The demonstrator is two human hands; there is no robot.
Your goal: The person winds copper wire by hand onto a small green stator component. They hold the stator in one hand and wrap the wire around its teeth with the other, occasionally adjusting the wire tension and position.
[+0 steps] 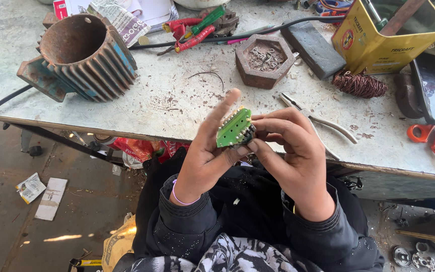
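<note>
A small green circuit board (234, 128) with solder points and a dark part behind it is held in front of me, at the near edge of the workbench (177, 100). My left hand (206, 151) cups it from the left, index finger raised beside it. From the right, my right hand (292, 151) pinches it with thumb and fingertips. Both wrists come out of dark jacket sleeves.
On the bench lie a rusty finned motor housing (81, 55), a hexagonal block holding small parts (264, 59), a grey stone (313, 48), pliers (318, 121), a copper wire coil (359, 84), a yellow tin (386, 35), red-handled scissors (431, 141) and screwdrivers (197, 27). Litter lies on the floor at left.
</note>
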